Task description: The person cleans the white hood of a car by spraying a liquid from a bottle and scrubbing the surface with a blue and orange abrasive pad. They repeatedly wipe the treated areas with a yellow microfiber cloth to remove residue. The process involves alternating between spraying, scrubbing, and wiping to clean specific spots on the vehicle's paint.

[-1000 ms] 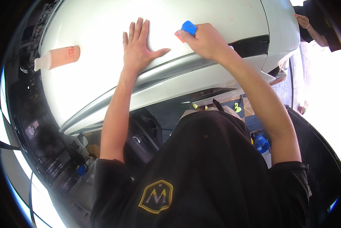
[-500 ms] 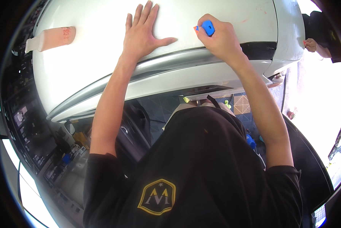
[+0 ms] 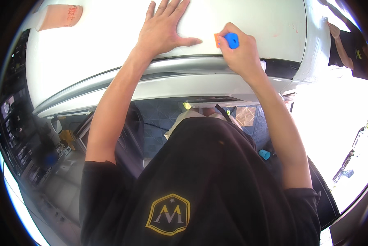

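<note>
My left hand [image 3: 161,33] lies flat on the white car roof [image 3: 122,35], fingers spread and thumb pointing right. Just right of that thumb, my right hand [image 3: 243,51] grips a small scraper by its blue handle [image 3: 233,40]. The scraper's orange blade [image 3: 216,40] points left and appears to rest on the roof; its contact edge is too small to make out. Both hands are just beyond the silver roof rail [image 3: 110,78]. Faint reddish marks [image 3: 294,28] show on the roof to the right.
A translucent bottle of pinkish liquid [image 3: 60,17] lies on the roof at far left. Another person in a dark shirt [image 3: 348,51] stands by the car's right end. Below are an open dark car door [image 3: 122,135] and a light-blue cup [image 3: 264,154].
The view has shifted slightly. The scraper in my right hand has moved a little nearer to my left thumb and the roof's near edge. The other person's arm and body have moved.
</note>
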### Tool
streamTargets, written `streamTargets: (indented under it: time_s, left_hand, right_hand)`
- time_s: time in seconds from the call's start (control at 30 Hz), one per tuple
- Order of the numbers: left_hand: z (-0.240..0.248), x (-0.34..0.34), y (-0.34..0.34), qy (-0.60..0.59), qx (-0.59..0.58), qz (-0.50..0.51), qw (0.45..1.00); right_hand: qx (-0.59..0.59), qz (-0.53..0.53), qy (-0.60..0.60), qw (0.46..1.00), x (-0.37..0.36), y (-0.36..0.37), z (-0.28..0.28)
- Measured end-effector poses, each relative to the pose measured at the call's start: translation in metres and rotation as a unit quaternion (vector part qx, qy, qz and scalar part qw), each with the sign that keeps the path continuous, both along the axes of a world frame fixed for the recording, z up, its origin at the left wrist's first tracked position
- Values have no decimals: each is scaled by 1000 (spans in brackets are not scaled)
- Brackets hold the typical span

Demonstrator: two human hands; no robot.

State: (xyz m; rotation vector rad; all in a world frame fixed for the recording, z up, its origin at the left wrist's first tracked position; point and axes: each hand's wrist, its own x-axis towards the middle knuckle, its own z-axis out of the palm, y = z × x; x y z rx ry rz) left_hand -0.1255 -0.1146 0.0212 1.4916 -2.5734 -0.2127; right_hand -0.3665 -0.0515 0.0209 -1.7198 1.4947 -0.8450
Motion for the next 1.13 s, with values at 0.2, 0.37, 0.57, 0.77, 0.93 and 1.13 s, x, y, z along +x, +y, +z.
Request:
streamTargets:
  time_s: [0.2,0.37,0.57,0.77,0.93,1.13]
  left_hand:
    - [1,1,-5,11,5,-14,1000]
    - [7,-2,2,23,26,-16,999]
    - [7,-2,-4,11,29,-13,999]
    - [-21,47,0,-49,-68,21,996]
    - [-17,4,-5,-31,-49,-35,998]
    - [-26,-99,-40,-65,-73,-160,982]
  right_hand:
    - [42,40,-5,998,13,-6,6]
    - [4,49,33,998,20,-8,8]
    - [15,39,54,998,1,-4,2]
    - [20,-30,41,999,-18,7,2]
    - [-80,-231,-66,967,-54,29,-32]
    - [-82,-268,-135,950,-66,48,-60]
